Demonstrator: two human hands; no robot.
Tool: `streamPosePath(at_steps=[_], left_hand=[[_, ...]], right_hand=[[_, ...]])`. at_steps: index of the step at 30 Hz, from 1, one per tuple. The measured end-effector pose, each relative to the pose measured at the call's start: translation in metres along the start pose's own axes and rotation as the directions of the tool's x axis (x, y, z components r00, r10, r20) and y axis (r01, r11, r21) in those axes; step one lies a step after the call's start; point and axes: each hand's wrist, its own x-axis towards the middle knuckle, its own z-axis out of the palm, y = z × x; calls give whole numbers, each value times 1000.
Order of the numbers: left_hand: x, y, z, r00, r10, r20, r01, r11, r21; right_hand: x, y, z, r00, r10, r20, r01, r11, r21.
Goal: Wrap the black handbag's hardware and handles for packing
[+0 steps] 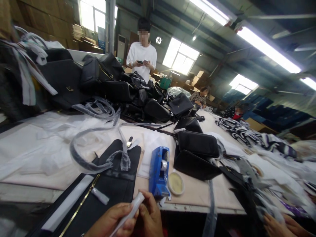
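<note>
At the table's front edge my left hand point(115, 220) grips a narrow strip of white wrapping point(128, 215). My right hand point(150, 214) pinches the upper end of the same strip; whether anything is inside the wrapping cannot be made out. Just left of my hands lies a black bag point(115, 187) with a gold zipper point(80, 205) and a white strip along it. A strap in clear plastic point(81, 164) loops across its top. Close beyond my right hand stands a blue tape dispenser point(154, 171), with a small round dish point(176, 183) beside it.
Black bags point(118, 90) are piled at the back, and more point(197, 144) stand to the right. White wrapping sheets point(49, 141) cover the left. A co-worker's hands point(278, 225) handle plastic at lower right. A person in white point(142, 52) stands behind the pile.
</note>
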Motion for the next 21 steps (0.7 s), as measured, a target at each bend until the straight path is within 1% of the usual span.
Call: streamPosePath(at_steps=[3,5,7,9,10,12,14,15,17,18,19,20,21], left_hand=[[1,-1,3,1000,11,-5,-11,998,68],[4,-3,4,999,50,-15,-47,984,174],[8,-8,5,993,120,-16,-109,943,315],[11,-13,6,975,223,-25,-185,863,470],[11,-16,7,956,292,-30,-228,803,551],[9,-22,9,895,444,-40,-292,651,700],[6,-27,10,824,564,-59,-297,518,802],[5,-28,10,796,601,-78,-284,484,828],[5,-31,8,758,638,-134,-252,476,842],[5,-31,8,748,646,-152,-248,484,839],[5,-31,7,746,646,-160,-253,497,830],[5,-31,7,755,636,-158,-263,515,816],[4,-31,7,775,614,-150,-272,538,798]], right_hand=[[-1,1,-2,999,34,-40,-34,999,0],[-5,0,-3,991,69,-110,-71,997,-10],[-10,-1,-4,976,130,-174,-129,991,23],[-16,-3,-3,964,181,-195,-166,982,91],[-19,-5,-1,963,185,-194,-164,979,121],[-21,-11,4,967,162,-196,-133,979,155],[-20,-17,10,972,149,-179,-121,980,161],[-17,-21,13,974,158,-164,-131,978,163],[-12,-25,20,971,188,-145,-162,972,173],[-9,-26,23,968,200,-148,-172,968,181],[-6,-26,25,964,210,-160,-179,965,193],[-4,-26,27,960,220,-175,-183,962,203],[-2,-25,29,956,226,-185,-186,960,209]])
